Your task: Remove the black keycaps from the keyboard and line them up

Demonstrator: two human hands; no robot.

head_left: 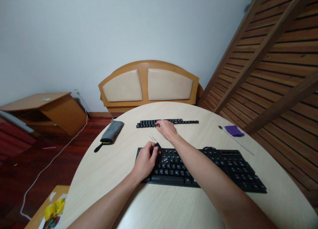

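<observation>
A black keyboard (169,179) lies on the table in front of me, partly covered by my right forearm. My left hand (146,159) is closed on a keycap puller (158,146) with a black handle and thin wire loops, held over the keyboard's left part. Beyond the keyboard, loose black keycaps (146,123) stand in rows. My right hand (166,128) reaches across to these rows, its fingertips pinched on a keycap (156,124) at the near side. The fingers partly hide that keycap.
On the round table (99,176) lie a grey cloth pouch (113,131) at left, and a purple cloth (234,131) and a thin brush-like stick (236,141) at right. A wooden headboard (145,80) stands behind. A slatted wooden panel (268,56) leans at right.
</observation>
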